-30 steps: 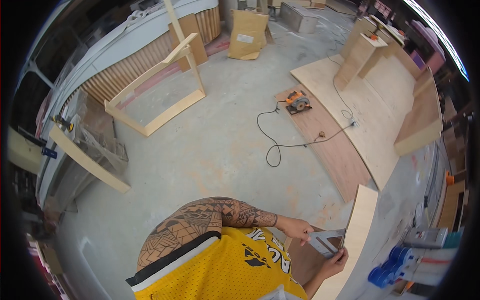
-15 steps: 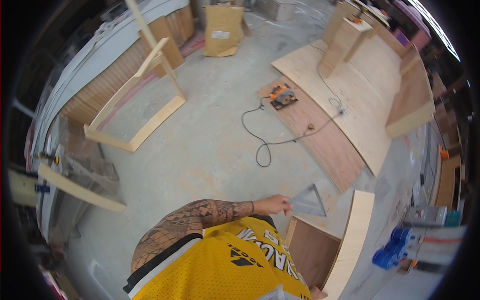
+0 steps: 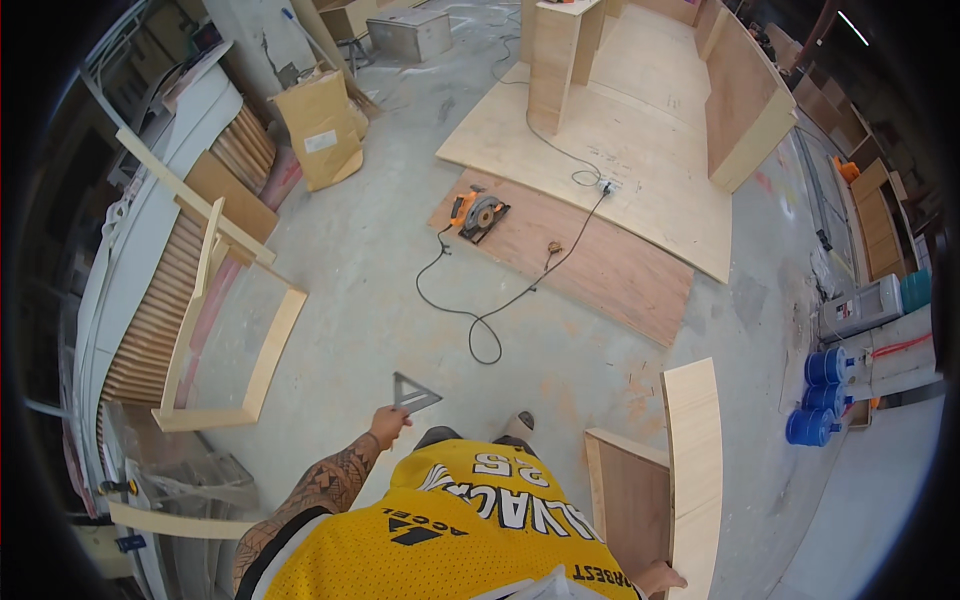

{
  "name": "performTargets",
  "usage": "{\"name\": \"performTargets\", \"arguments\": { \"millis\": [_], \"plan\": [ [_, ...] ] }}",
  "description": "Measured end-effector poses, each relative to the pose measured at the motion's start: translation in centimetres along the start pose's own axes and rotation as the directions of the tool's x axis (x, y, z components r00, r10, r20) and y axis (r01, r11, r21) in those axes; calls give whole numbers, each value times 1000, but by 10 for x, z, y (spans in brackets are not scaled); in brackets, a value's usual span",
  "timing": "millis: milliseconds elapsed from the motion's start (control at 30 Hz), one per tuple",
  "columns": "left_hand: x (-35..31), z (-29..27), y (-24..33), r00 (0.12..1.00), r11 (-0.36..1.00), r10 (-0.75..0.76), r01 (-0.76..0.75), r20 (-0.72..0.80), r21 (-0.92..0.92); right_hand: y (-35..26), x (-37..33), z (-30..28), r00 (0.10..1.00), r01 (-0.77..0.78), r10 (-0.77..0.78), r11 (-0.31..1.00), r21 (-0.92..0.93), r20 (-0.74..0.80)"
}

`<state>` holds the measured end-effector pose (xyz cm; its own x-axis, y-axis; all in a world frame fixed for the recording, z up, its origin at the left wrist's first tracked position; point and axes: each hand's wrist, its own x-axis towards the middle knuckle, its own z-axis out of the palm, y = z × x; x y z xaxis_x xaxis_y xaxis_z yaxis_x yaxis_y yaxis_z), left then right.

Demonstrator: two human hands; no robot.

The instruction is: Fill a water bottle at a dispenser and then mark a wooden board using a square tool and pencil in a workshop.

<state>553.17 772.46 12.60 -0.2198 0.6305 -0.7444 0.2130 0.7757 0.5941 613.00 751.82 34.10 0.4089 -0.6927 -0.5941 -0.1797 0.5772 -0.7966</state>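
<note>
My left hand point(image 3: 388, 426) is closed on one corner of a grey speed square point(image 3: 417, 396), which it holds out above the concrete floor. By the lower right, my right hand point(image 3: 660, 577) grips the near part of a wooden box frame point(image 3: 694, 450). That frame has a pale plywood outer board and a darker brown panel point(image 3: 632, 505) inside it. The fingertips of my right hand lie over the board; the rest of its fingers are partly hidden.
An orange circular saw point(image 3: 480, 213) sits on a reddish plywood strip point(image 3: 600, 275), its black cord point(image 3: 476, 318) looping over the floor. Beyond lies a large plywood sheet point(image 3: 640, 150). A wooden frame point(image 3: 270, 350) leans at left. Blue water jugs point(image 3: 822, 397) stand at right.
My left hand has swung left, away from the box frame, carrying the speed square. My view has turned, so the saw and plywood sit further left. My right hand stays on the frame.
</note>
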Motion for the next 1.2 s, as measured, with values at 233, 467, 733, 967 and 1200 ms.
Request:
{"name": "performTargets", "arguments": {
  "millis": [233,467,733,967,1200],
  "plan": [
    [58,-80,-24,972,967,-214,198,-94,-159,23,-1,-13,994,86,-91,994,-73,-68],
    [127,-148,6,990,959,-137,130,-11,-252,58,-16,-30,966,210,-243,937,-279,-88],
    [196,-247,54,916,874,176,-313,-359,-371,176,-238,-68,700,693,-576,691,-206,421],
    [194,-399,115,809,545,119,-538,-576,-643,250,-442,-145,430,803,-568,595,-10,702],
    [237,-538,129,720,331,8,-657,-694,-678,331,-587,-199,275,766,-362,643,25,890]
  ]
}}
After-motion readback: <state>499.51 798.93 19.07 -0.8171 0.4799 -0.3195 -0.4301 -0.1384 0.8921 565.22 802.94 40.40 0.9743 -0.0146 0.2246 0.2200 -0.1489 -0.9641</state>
